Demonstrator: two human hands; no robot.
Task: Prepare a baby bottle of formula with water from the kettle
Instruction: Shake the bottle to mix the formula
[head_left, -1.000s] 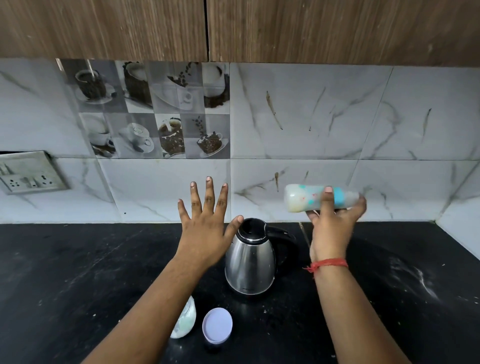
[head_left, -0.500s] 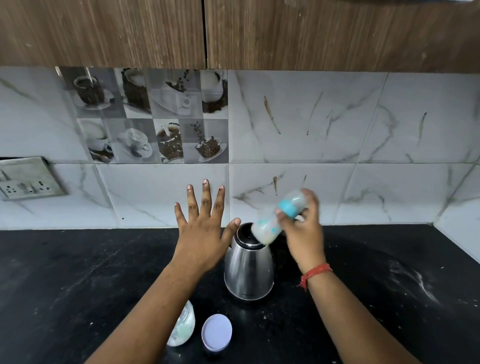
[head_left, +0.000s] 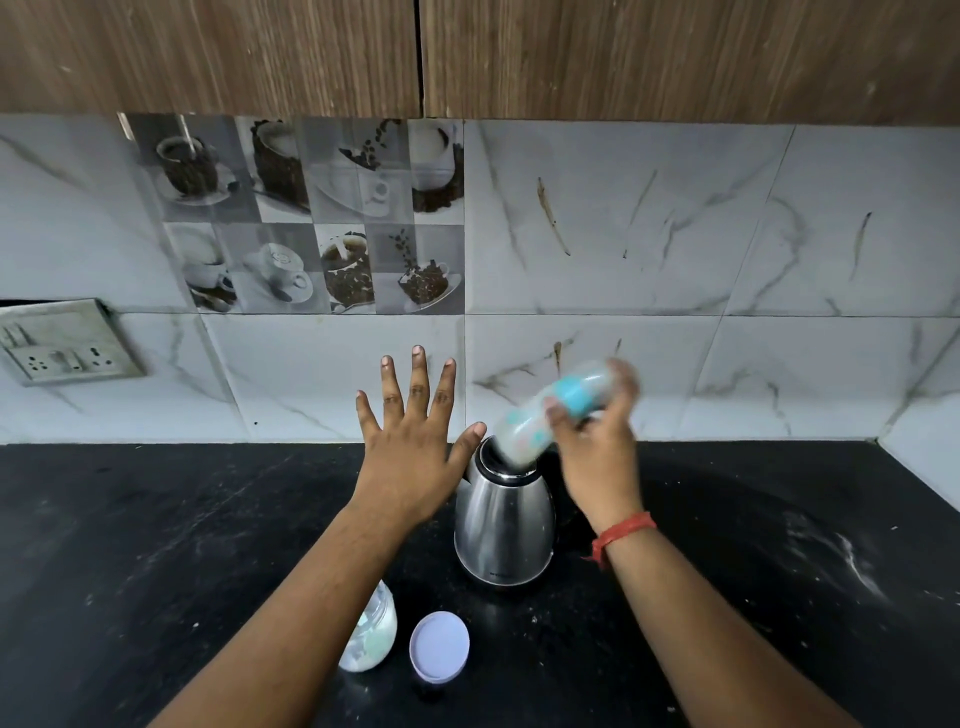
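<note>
My right hand (head_left: 597, 447) grips the baby bottle (head_left: 550, 410), a pale bottle with a blue collar and milky liquid inside. It is tilted, base down-left over the kettle's top, and blurred by motion. The steel kettle (head_left: 501, 525) stands on the black counter (head_left: 156, 545) between my hands. My left hand (head_left: 410, 447) hovers flat with fingers spread just left of the kettle, thumb near its rim, holding nothing.
A small glass jar of white powder (head_left: 371, 636) stands near my left forearm, partly hidden by it. Its pale round lid (head_left: 439, 647) lies beside it. A wall socket (head_left: 62, 345) is at the left. White powder streaks (head_left: 836, 556) mark the counter at the right.
The bottle swung from lying sideways up at the right to base-down over the kettle, and is now blurred in motion. My left hand stayed spread in place.
</note>
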